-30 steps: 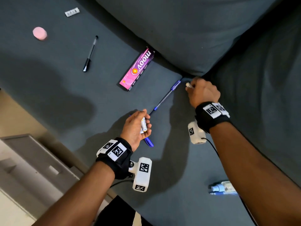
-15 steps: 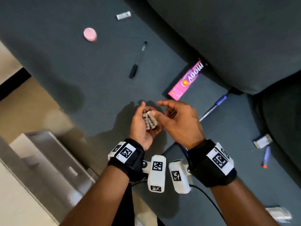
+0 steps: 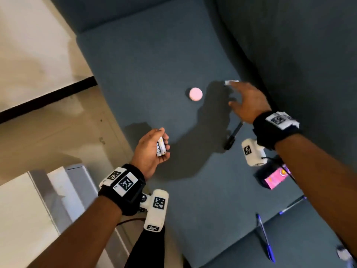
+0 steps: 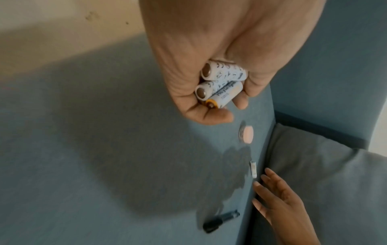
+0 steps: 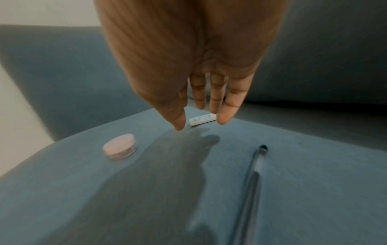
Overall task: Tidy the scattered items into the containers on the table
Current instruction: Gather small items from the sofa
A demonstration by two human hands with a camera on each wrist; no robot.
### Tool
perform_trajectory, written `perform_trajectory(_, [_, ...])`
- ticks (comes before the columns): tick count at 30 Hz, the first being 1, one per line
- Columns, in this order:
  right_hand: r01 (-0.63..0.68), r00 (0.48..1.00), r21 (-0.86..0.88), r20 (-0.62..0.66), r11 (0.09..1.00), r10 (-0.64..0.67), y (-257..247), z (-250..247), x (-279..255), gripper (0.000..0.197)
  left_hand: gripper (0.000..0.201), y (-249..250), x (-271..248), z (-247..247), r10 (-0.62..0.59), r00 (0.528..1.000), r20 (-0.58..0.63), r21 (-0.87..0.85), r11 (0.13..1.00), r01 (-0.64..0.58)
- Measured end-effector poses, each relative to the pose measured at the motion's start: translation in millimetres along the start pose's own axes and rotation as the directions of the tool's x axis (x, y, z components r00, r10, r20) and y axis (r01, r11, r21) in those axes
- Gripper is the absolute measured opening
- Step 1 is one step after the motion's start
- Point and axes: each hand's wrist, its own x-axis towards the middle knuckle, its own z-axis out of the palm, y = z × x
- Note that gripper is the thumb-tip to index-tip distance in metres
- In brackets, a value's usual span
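Observation:
My left hand grips three white batteries in its curled fingers, held above the grey-blue sofa seat. My right hand hovers farther back with its fingers straight. Its fingertips are just above and beside a fourth white battery, which lies near the back cushion; I cannot tell if they touch it. A small pink-lidded jar sits left of that battery. A black pen lies under my right wrist.
A pink box lies partly under my right forearm. Two blue pens lie at the lower right. A white container stands beside the sofa at the lower left. The seat's left edge drops to a tan floor.
My right hand put a battery into my left hand, then swung away to the far battery with its fingers spread. The left hand kept its batteries. The head view turned left.

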Motion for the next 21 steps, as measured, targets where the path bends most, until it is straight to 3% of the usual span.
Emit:
perform_trajectory(3, [-0.121,0.993,-0.039,0.009,0.992,0.121,-2,0,48,0.059,0.026,18,12,-15,0.029,0.999,-0.015,0.007,1.000,-0.029])
perform_trajectory(9, [-0.269,0.963,-0.180,-0.025,0.946,0.269,-15,8,63,0.021,0.027,23,25,-23,0.017,1.000,0.018,-0.014,1.000,-0.016])
perform_trajectory(12, [-0.388,0.921,0.024,-0.028,0.921,0.389,-17,4,49,0.024,0.024,26,26,-23,0.013,1.000,0.027,-0.074,0.997,-0.011])
perform_trajectory(14, [-0.385,0.908,0.235,-0.078,0.893,0.412,-24,4,29,0.022,0.020,27,25,-23,0.021,0.999,0.024,-0.118,0.993,-0.018])
perform_trajectory(16, [-0.333,0.907,0.502,-0.062,0.798,0.417,-45,7,4,0.011,0.016,27,26,-19,0.036,0.999,0.019,-0.144,0.989,-0.033])
perform_trajectory(18, [-0.293,0.931,0.671,0.039,0.681,0.362,-76,13,-25,0.014,0.013,24,25,-13,0.039,0.999,0.019,-0.152,0.988,-0.036])
perform_trajectory(21, [-0.252,0.964,0.781,0.152,0.572,0.217,-121,25,-63,0.016,0.018,18,23,2,0.021,0.997,0.070,-0.124,0.992,-0.012])
